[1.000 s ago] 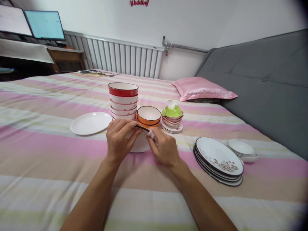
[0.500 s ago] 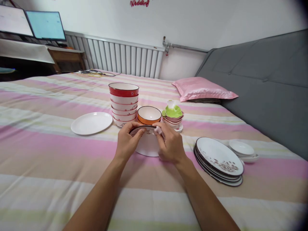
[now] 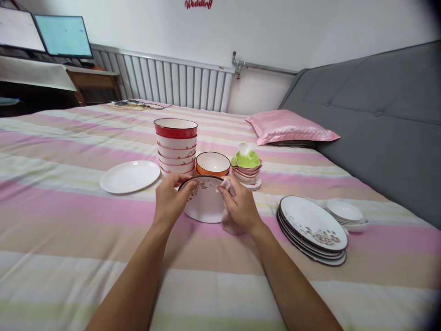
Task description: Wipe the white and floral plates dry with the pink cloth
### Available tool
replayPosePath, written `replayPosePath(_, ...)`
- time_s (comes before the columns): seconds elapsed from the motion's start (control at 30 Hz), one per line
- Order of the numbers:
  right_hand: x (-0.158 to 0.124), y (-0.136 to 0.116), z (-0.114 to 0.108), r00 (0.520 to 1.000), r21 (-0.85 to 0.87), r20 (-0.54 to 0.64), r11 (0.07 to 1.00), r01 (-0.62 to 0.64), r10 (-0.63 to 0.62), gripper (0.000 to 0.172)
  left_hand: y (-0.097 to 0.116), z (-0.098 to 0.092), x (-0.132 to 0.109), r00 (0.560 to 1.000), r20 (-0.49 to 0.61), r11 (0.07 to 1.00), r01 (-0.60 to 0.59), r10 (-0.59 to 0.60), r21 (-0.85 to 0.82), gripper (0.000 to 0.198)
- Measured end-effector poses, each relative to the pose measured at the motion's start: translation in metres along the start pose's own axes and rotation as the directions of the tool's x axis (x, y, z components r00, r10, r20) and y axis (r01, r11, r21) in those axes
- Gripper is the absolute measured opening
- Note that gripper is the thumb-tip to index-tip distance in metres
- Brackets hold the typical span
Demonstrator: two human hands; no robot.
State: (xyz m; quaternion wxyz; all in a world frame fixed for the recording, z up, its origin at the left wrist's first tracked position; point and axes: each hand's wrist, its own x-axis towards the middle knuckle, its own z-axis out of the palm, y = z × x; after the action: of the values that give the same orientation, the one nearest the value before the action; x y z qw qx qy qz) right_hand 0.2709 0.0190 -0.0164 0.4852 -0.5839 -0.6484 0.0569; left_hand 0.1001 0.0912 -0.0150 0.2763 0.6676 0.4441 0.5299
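Note:
A white plate [image 3: 204, 202] with a dark rim and brown floral print is tilted up between my hands, its face toward me. My left hand [image 3: 171, 197] pinches its upper left rim, thumb on the face and fingers behind. At the upper right edge, my right hand [image 3: 240, 202] grips a pale cloth [image 3: 230, 220] against the rim, and the cloth hangs down beside the plate. Just behind the plate stand an orange bowl [image 3: 213, 162] with a white inside and a tall stack of red-and-white bowls [image 3: 176, 142].
Left lies a white oval plate [image 3: 131, 177]. Leaf-shaped green and pink dishes [image 3: 247, 161] are stacked behind my right hand. At right are a stack of dark-rimmed plates [image 3: 312, 225] and small white dishes [image 3: 344, 211]. A pink pillow [image 3: 291, 127] lies farther back on the striped bedspread [image 3: 213, 285].
My left hand has shifted left along the rim, apart from the right hand. More of the plate's print shows, and the cloth now hangs lower below my right hand.

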Motion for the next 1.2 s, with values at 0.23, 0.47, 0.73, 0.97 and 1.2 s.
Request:
replayPosePath(0.23, -0.001, 0.005, 0.005, 0.999, -0.020, 0.023, 0.999, -0.047, 0.048, 0.021, -0.013, -0.006, 0.007, 0.993, -0.053, 0.994, 0.107, -0.106, 0.033, 0.031)
replayPosePath(0.47, -0.003, 0.009, 0.011, 0.992, -0.068, 0.044, 0.991, -0.118, 0.121, 0.020, -0.015, -0.017, 0.011, 0.989, -0.059, 0.978, 0.140, -0.132, 0.154, 0.029)
replayPosePath(0.73, -0.002, 0.013, 0.013, 0.981, -0.083, 0.062, 0.980, -0.178, 0.184, 0.019, -0.012, -0.019, 0.014, 0.971, -0.097, 0.917, 0.237, -0.218, 0.322, 0.031)
replayPosePath(0.97, -0.003, 0.017, 0.016, 0.964, -0.085, 0.092, 0.966, -0.244, 0.251, 0.016, -0.013, -0.021, 0.014, 0.977, -0.086, 0.910, 0.212, -0.194, 0.356, 0.030)
replayPosePath(1.2, -0.004, 0.012, 0.015, 0.981, -0.111, 0.076, 0.979, -0.169, 0.178, 0.013, -0.010, -0.017, 0.011, 0.995, -0.101, 0.925, 0.060, -0.023, 0.375, 0.027)
